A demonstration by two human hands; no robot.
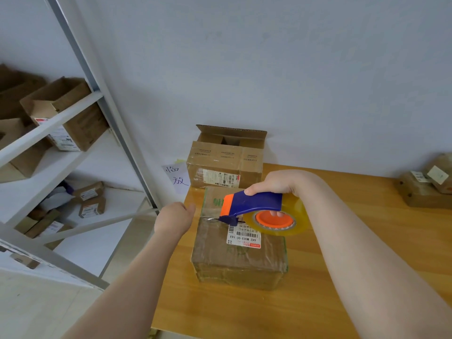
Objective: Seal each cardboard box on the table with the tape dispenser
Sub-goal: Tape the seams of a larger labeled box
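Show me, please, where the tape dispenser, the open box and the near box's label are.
Tape dispenser (254, 203): head view, on its blue handle.
Open box (220, 165): head view, on its front wall.
Label (247, 234): head view, on its barcode lines.

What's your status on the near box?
Right hand grips tape dispenser above near box. Left hand curled at its left edge, apparently pinching tape strip. Far box open. Nothing blocking.

Even, soft daylight; faint shadows; wide-angle bending at edges (corners perhaps slightly blurred).
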